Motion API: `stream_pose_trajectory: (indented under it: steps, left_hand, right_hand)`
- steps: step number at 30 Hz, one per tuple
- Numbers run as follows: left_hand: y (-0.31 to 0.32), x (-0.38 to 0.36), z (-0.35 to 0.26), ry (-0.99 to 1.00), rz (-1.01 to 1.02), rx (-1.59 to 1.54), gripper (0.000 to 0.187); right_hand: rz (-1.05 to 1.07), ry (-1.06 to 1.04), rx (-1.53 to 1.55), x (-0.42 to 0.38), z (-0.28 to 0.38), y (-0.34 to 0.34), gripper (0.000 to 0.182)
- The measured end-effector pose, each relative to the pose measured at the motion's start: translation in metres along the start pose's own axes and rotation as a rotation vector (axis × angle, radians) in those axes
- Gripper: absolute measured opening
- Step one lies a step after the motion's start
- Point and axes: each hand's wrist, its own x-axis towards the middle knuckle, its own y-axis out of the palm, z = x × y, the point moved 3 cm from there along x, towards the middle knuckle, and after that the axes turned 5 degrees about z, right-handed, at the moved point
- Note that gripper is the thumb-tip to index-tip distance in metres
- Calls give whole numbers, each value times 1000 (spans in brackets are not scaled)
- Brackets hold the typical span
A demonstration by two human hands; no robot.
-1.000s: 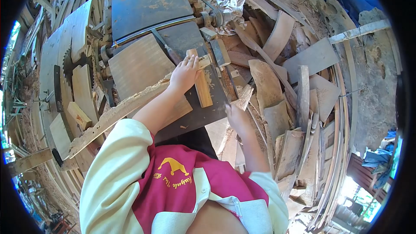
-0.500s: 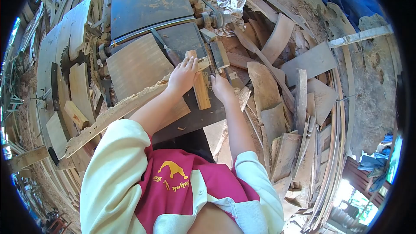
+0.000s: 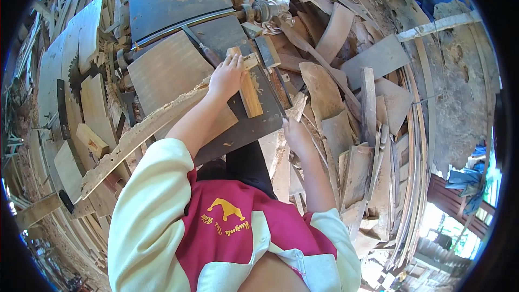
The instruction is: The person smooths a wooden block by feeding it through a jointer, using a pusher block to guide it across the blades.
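My left hand is closed over a short wooden block and a long rough-edged board, pressing both down where they cross on the dark metal table. The board slants from the lower left to just past my fingers. My right hand is closed at the near end of a long, thin dark blade, apparently a hand saw; its grip is hidden by my fingers. This blade runs beside the board's far end. Sawdust specks lie near the block.
A flat wooden panel and a tool with a wooden handle lie on the table. At left is a toothed circular blade. A shaft with a pulley sits at the back. Scrap boards pile up on the right.
My right hand has moved back toward my body and slightly right, drawing the blade with it. My left hand keeps its hold on the block and board. The whole view has shifted slightly.
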Motion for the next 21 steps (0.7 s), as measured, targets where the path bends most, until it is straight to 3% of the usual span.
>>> stream_pose_trajectory:
  steps: [8,21]
  left_hand:
    - [-3,4,1,8,6,6,47]
    - [-5,4,-1,6,-10,36,49]
  right_hand:
    - [10,43,-63,43,36,-14,37]
    - [-19,-62,24,147,76,-10,39]
